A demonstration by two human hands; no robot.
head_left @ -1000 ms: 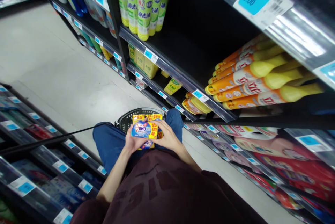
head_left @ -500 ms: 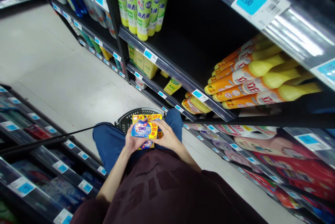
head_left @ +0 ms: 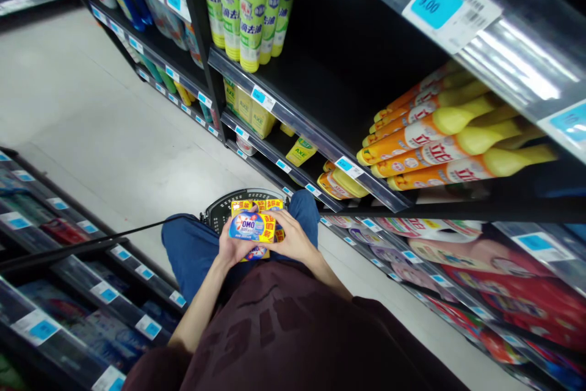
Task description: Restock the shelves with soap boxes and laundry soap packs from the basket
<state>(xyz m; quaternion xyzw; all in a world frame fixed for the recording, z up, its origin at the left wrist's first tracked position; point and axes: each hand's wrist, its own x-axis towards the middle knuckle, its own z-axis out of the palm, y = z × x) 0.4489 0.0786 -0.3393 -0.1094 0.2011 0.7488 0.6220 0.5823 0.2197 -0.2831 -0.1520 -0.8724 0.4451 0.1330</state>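
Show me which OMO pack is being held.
The front OMO pack, between the left-hand grip and right-hand grip; it shows nearly whole and partly hides the other packs.

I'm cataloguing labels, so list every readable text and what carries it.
"OMO": held pack, lower pack
"超值装": held pack, rear packs
"AXE": yellow containers
"立白": orange bottles
"滴去油": green bottles
"9.00": price tag
Other tags, shirt print, remaining packaging: too blurred.

A dark maroon top [head_left: 348, 342] with darker, blocky lettering [head_left: 267, 331]; plain blue trousers [head_left: 187, 251].
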